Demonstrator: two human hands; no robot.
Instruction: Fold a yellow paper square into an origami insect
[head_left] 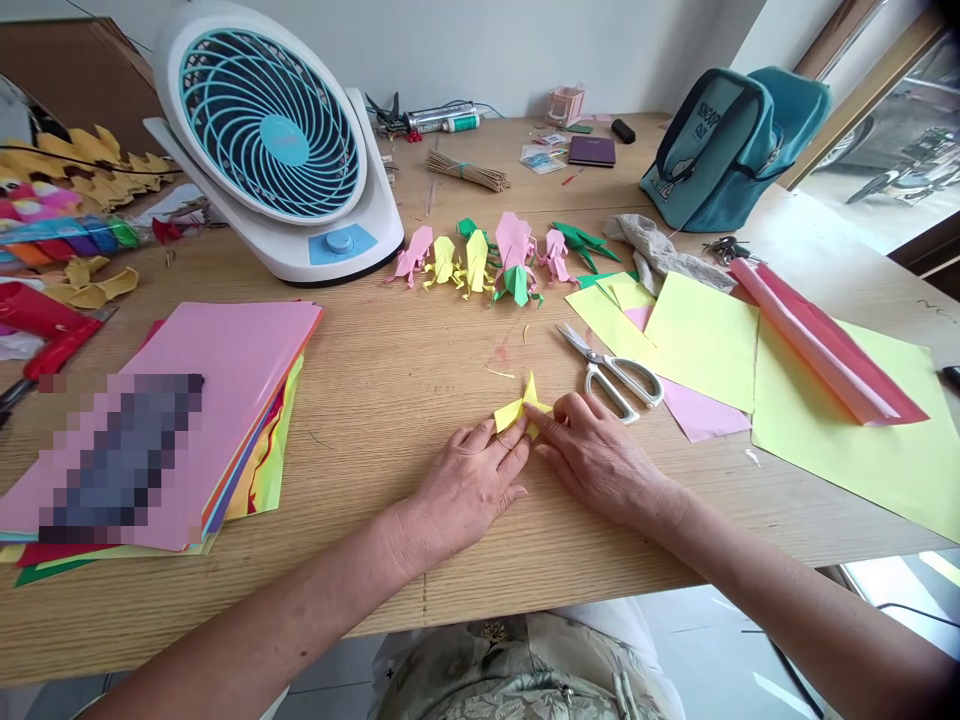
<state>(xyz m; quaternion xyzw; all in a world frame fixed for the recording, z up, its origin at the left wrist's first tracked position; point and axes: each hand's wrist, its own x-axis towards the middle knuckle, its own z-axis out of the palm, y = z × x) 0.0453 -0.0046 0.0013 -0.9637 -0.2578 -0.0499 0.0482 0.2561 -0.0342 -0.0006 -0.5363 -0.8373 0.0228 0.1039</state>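
Observation:
A small yellow folded paper (531,388) with pointed flaps lies on the table between my hands. My left hand (469,490) holds its lower left side down, fingers bent and partly covering it. From the right, my right hand (604,455) presses the middle of the folds with its index finger, the other fingers curled. The paper's lower part is hidden under my fingers. Just beyond my right hand are white-handled scissors (611,370), blades slightly apart. Several folded paper frogs (516,245) in pink, yellow and green stand in a row farther back.
A white and blue fan (337,245) stands at the back left. Stacked coloured paper (247,330) lies at left, under a blurred dark object. Yellow sheets (701,330) and a red-pink paper roll (825,345) lie at right. Behind them are a grey cloth (664,250) and a teal bag (705,150).

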